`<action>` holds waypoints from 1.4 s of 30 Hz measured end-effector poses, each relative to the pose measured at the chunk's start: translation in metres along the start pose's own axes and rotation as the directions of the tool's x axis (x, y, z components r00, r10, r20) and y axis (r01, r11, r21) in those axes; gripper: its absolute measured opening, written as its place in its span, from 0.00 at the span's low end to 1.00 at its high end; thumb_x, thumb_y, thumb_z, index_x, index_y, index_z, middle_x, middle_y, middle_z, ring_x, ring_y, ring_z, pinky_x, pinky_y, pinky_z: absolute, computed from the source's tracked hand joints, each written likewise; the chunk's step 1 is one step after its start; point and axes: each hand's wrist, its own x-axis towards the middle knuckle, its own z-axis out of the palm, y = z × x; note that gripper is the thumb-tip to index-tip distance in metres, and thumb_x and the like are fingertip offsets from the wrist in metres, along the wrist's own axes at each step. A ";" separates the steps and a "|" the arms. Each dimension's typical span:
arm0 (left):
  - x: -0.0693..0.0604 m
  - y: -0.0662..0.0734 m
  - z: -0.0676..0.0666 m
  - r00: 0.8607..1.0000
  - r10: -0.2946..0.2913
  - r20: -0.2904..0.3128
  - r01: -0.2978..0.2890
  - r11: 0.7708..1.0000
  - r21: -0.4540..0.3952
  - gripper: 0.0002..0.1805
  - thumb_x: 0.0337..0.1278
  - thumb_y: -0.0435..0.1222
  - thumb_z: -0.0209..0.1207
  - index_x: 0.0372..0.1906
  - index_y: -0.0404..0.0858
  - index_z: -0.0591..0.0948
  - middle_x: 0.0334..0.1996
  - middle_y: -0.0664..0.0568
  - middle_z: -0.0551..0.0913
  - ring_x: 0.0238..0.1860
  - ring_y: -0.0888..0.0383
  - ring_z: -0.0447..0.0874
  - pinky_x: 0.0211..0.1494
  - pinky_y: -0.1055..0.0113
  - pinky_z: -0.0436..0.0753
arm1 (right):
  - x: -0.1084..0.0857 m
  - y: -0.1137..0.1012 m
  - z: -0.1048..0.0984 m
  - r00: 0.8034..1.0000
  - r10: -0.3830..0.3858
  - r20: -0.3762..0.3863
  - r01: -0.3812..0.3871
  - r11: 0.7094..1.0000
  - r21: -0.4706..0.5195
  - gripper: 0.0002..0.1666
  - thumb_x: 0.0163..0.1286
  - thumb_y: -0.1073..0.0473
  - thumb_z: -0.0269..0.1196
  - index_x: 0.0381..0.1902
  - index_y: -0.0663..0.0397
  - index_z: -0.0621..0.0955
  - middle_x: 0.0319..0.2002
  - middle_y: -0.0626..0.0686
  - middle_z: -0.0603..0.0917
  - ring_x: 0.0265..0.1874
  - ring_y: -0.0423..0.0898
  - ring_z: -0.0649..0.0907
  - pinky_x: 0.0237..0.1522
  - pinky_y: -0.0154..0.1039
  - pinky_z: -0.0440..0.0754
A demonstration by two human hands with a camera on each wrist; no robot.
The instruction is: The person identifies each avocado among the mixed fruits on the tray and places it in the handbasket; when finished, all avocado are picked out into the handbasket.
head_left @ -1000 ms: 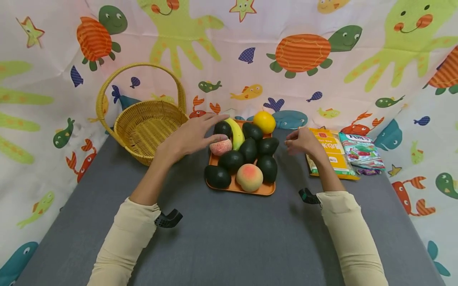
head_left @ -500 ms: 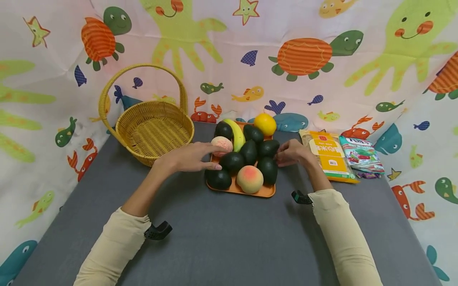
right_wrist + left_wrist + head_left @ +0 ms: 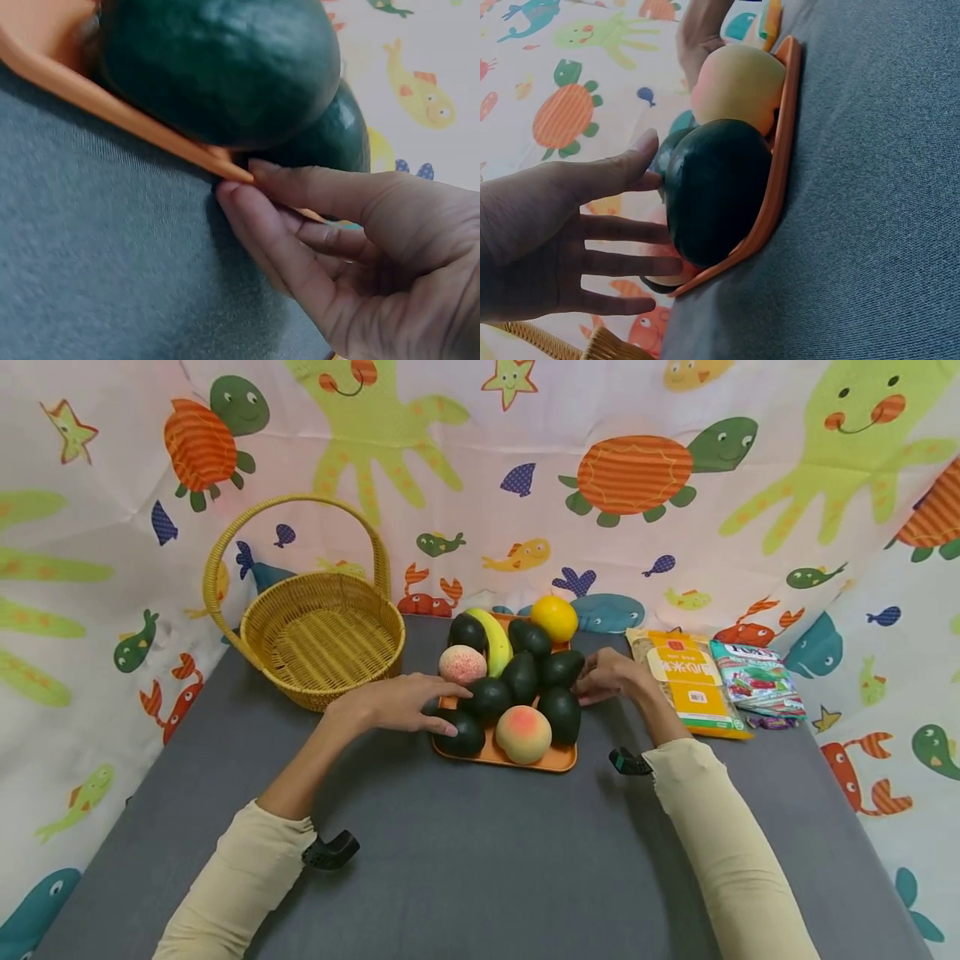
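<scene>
Grip of the right hand pinches the right rim of the orange tray, thumb above, fingertips below. That tray sits on the grey bench between both hands. The left hand is spread, thumb apart, beside the near-left avocado; contact there cannot be told.
</scene>
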 end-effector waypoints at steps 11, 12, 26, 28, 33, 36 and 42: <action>0.003 -0.001 0.006 1.000 0.017 0.000 -0.017 1.000 -0.020 0.29 0.62 0.50 0.71 0.61 0.39 0.79 0.57 0.47 0.84 0.55 0.51 0.83 0.61 0.57 0.82 | 0.016 -0.006 -0.005 0.994 0.094 0.052 -0.093 0.996 -0.017 0.17 0.66 0.70 0.71 0.50 0.69 0.80 0.34 0.54 0.87 0.29 0.44 0.91 0.42 0.38 0.90; 0.004 -0.001 0.007 1.000 0.013 0.001 -0.013 1.000 -0.020 0.29 0.61 0.49 0.72 0.61 0.39 0.78 0.56 0.47 0.84 0.54 0.52 0.83 0.58 0.58 0.82 | 0.017 -0.007 -0.005 0.994 0.100 0.047 -0.099 0.995 -0.019 0.17 0.66 0.70 0.71 0.50 0.68 0.80 0.34 0.54 0.87 0.29 0.44 0.91 0.42 0.37 0.90; 0.010 0.002 0.012 0.999 0.032 -0.001 -0.032 0.999 -0.040 0.31 0.59 0.46 0.74 0.63 0.40 0.77 0.57 0.49 0.84 0.54 0.53 0.84 0.58 0.59 0.82 | 0.018 -0.001 -0.006 0.995 0.090 0.043 -0.090 0.996 0.005 0.11 0.67 0.71 0.70 0.46 0.69 0.82 0.31 0.55 0.88 0.29 0.45 0.91 0.43 0.39 0.91; 0.011 0.002 0.011 0.999 0.036 0.010 -0.035 0.999 -0.032 0.31 0.60 0.46 0.73 0.64 0.40 0.77 0.59 0.48 0.84 0.55 0.53 0.83 0.61 0.57 0.82 | 0.018 0.000 -0.006 0.995 0.091 0.045 -0.091 0.996 0.006 0.11 0.67 0.71 0.70 0.46 0.69 0.82 0.31 0.55 0.88 0.30 0.45 0.91 0.43 0.39 0.91; 0.012 0.003 0.009 0.999 0.039 0.030 -0.040 0.999 0.004 0.30 0.61 0.45 0.73 0.65 0.42 0.76 0.60 0.49 0.83 0.59 0.52 0.81 0.62 0.55 0.81 | 0.018 -0.001 -0.008 0.995 0.089 0.050 -0.089 0.996 0.004 0.12 0.67 0.71 0.70 0.46 0.70 0.82 0.32 0.55 0.89 0.30 0.45 0.91 0.44 0.40 0.91; 0.012 0.004 0.008 0.999 0.041 0.023 -0.042 0.999 0.022 0.31 0.61 0.44 0.73 0.66 0.43 0.75 0.62 0.49 0.82 0.61 0.51 0.80 0.63 0.54 0.80 | 0.018 -0.002 -0.009 0.995 0.093 0.047 -0.093 0.996 0.001 0.11 0.67 0.71 0.70 0.46 0.69 0.82 0.33 0.54 0.88 0.31 0.45 0.91 0.45 0.40 0.91; 0.003 0.005 0.001 0.999 0.036 0.002 -0.036 0.999 0.009 0.34 0.64 0.45 0.71 0.72 0.43 0.74 0.69 0.48 0.79 0.68 0.50 0.79 0.71 0.50 0.78 | 0.019 -0.002 -0.008 0.994 0.100 0.041 -0.100 0.995 0.008 0.12 0.66 0.71 0.71 0.45 0.68 0.81 0.34 0.55 0.87 0.32 0.45 0.91 0.45 0.40 0.91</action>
